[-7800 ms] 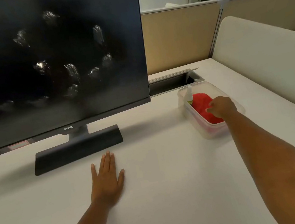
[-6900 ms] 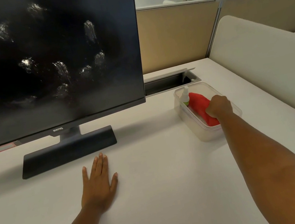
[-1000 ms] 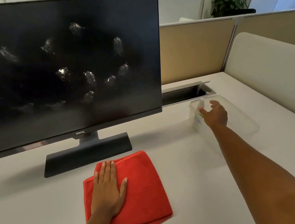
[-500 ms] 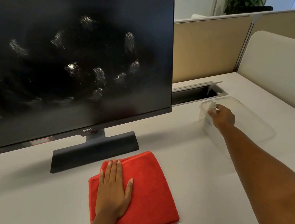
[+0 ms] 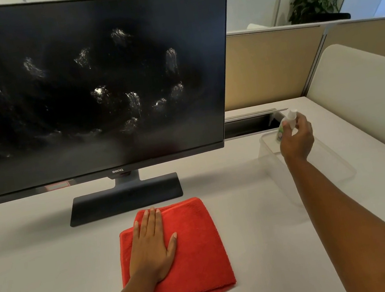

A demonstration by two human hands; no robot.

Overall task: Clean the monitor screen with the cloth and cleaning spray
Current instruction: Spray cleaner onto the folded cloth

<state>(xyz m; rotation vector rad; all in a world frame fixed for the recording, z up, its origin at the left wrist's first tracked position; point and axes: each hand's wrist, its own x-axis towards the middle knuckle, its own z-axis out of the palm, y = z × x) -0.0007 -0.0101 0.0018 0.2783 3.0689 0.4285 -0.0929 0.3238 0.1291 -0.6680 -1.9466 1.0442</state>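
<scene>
Right hand [image 5: 296, 140] clenched around the small clear plastic spray bottle with white nozzle and green label [image 5: 284, 125], now lifted above the rim of the clear rectangular plastic container [image 5: 338, 172] instead of standing inside it as half a second ago. Left hand [image 5: 152, 247] flat, fingers spread, grasping nothing, pressing on the folded red microfibre cloth [image 5: 195, 247], lying on the white surface [image 5: 42, 273] just in front of the dark stand of the black flat monitor [image 5: 89, 86]. Cloth out of the container, where it lay several seconds back; container now empty. Screen unchanged, dotted with whitish smears. Both tools in hand, then: probably spraying next, then wiping; no cleaning done yet.
</scene>
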